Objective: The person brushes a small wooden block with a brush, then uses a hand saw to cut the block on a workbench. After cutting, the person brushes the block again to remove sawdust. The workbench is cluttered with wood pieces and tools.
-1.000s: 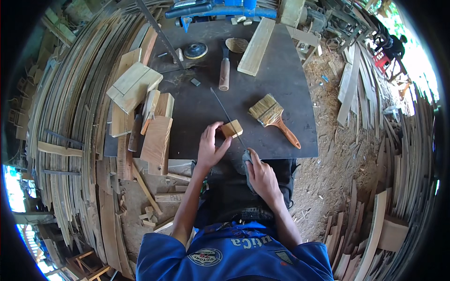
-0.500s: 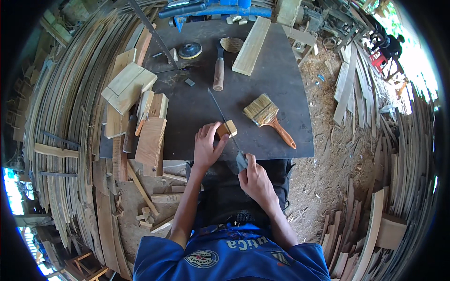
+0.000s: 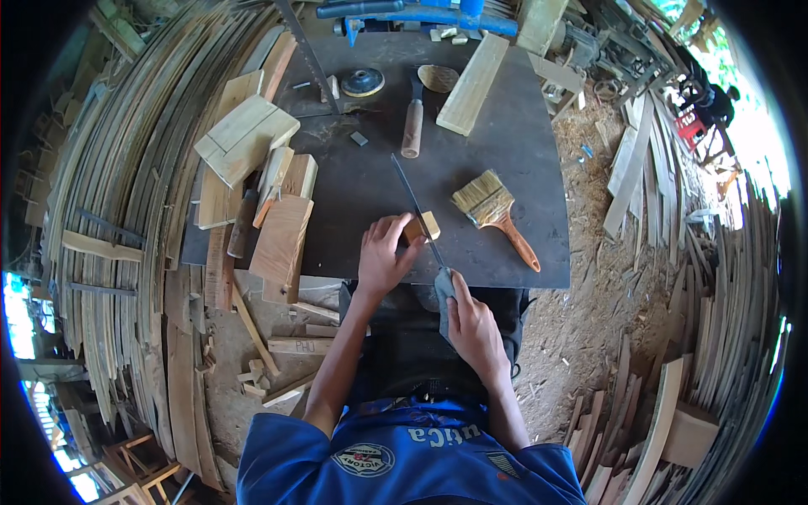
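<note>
- The right hand (image 3: 478, 328) is closing around the grey wrapped grip (image 3: 444, 295) of a long thin dark tool (image 3: 404, 179), just on the person's side of the bench's near edge
- The left hand (image 3: 387, 254) is curling narrowly around a small wood block (image 3: 430, 225), thumb and fingers gripping its left part
- The block is sitting just inside the near edge of the bench (image 3: 353, 181), around its middle, its pale end facing right; whether it is resting fully on the top I cannot tell
- The tool is crossing the block beside the left fingertips, its tip pointing towards the far edge and slightly left
- A reddish-brown block (image 3: 282, 240) is lying near the near left corner, jutting past the near edge
- A wide brush (image 3: 486, 200) is lying towards the near right corner, its brown handle slanting to that corner
- A pale squarish board (image 3: 246, 139) is resting on other pieces along the left edge
- A wooden-handled tool (image 3: 411, 130) is lying in the middle of the far half
- A pale plank (image 3: 473, 84) is slanting towards the far right corner
- A round disc (image 3: 364, 82) is lying nearer the far left corner
- A blue metal frame (image 3: 438, 17) is standing at the far edge
</note>
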Tool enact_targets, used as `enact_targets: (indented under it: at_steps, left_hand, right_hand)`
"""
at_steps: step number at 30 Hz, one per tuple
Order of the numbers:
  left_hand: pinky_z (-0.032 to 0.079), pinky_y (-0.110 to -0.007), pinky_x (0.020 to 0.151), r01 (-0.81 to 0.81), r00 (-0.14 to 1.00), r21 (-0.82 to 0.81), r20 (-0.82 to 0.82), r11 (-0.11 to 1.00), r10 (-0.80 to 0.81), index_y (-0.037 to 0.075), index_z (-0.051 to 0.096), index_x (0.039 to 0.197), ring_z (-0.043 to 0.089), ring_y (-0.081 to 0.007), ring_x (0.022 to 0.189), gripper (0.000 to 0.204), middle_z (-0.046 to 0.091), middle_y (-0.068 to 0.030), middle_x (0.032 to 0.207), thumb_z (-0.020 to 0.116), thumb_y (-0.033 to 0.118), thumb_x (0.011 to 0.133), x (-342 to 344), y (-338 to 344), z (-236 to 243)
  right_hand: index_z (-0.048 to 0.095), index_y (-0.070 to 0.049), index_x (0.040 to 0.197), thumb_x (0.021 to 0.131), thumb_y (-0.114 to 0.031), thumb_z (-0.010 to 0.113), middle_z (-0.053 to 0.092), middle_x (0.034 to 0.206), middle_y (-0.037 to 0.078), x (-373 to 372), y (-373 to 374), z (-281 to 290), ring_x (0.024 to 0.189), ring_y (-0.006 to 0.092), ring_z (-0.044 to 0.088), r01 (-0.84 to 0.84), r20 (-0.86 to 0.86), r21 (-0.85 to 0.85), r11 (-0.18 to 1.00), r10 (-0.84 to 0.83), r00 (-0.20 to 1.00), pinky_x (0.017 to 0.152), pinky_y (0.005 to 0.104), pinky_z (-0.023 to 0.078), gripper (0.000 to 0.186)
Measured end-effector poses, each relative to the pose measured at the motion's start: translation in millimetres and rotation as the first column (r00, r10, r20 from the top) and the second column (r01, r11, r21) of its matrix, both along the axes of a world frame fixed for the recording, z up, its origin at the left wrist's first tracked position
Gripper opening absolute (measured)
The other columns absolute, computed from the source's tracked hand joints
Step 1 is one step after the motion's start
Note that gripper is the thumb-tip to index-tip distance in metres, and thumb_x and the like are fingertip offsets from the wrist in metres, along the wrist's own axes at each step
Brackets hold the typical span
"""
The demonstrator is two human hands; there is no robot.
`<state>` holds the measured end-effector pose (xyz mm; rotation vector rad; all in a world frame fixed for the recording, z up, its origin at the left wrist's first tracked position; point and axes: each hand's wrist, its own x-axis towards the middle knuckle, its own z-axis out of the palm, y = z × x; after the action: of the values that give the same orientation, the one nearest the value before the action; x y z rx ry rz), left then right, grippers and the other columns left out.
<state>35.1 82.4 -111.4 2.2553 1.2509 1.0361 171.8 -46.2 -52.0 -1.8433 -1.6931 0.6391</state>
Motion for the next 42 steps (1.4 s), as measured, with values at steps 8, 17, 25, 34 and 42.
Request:
enact_targets:
  at_steps: [8,17,25,34,42]
  left_hand:
    - [0.041,-0.043,0.082,-0.007,1.000,-0.013,0.014,1.000,0.007,0.003,0.053,0.109,0.054,-0.0335,0.093,0.039,0.057,-0.0142,0.102,0.061,0.029,0.081,0,0,1]
    - [0.042,-0.041,0.078,-0.042,0.999,0.037,0.024,0.998,0.041,0.006,0.055,0.108,0.054,-0.0298,0.089,0.040,0.057,-0.0111,0.094,0.061,0.033,0.079,1,0,-3]
    - [0.042,-0.041,0.075,-0.033,0.999,-0.019,0.036,0.999,0.034,0.005,0.055,0.106,0.054,-0.0304,0.086,0.039,0.056,-0.0111,0.092,0.063,0.031,0.078,-2,1,0]
    - [0.043,-0.040,0.075,-0.015,0.997,-0.025,0.079,1.000,0.017,0.006,0.056,0.102,0.055,-0.0312,0.084,0.036,0.059,-0.0101,0.092,0.065,0.028,0.076,-2,1,4]
    - [0.043,-0.040,0.073,-0.050,0.988,0.009,0.144,0.999,0.048,0.006,0.057,0.098,0.057,-0.0296,0.081,0.033,0.060,-0.0093,0.088,0.067,0.025,0.073,-1,0,2]
  right_hand:
    - [0.037,-0.001,0.125,0.087,-0.008,0.046,0.059,0.074,0.025,0,-3,-8,0.066,0.0388,0.060,0.002,-0.003,0.012,1.000,-0.002,1.000,0.054,0.0447,0.048,0.039]
    - [0.037,0.001,0.125,0.088,-0.007,0.044,0.059,0.077,0.027,4,-12,-2,0.070,0.0403,0.059,-0.016,0.014,-0.041,0.999,0.017,1.000,0.058,0.0455,0.048,0.039]
    - [0.037,0.001,0.126,0.087,-0.007,0.045,0.058,0.078,0.027,15,-28,4,0.069,0.0403,0.059,-0.057,0.047,-0.140,0.989,0.064,0.997,0.058,0.0456,0.048,0.040]
    - [0.035,0.001,0.125,0.087,-0.008,0.045,0.059,0.073,0.026,4,11,-15,0.064,0.0385,0.060,-0.064,0.070,-0.080,0.995,0.070,0.995,0.051,0.0445,0.050,0.040]
    - [0.036,0.000,0.125,0.088,-0.010,0.044,0.059,0.078,0.027,17,-19,-11,0.069,0.0409,0.059,-0.057,0.038,-0.107,0.993,0.061,0.997,0.058,0.0457,0.050,0.039]
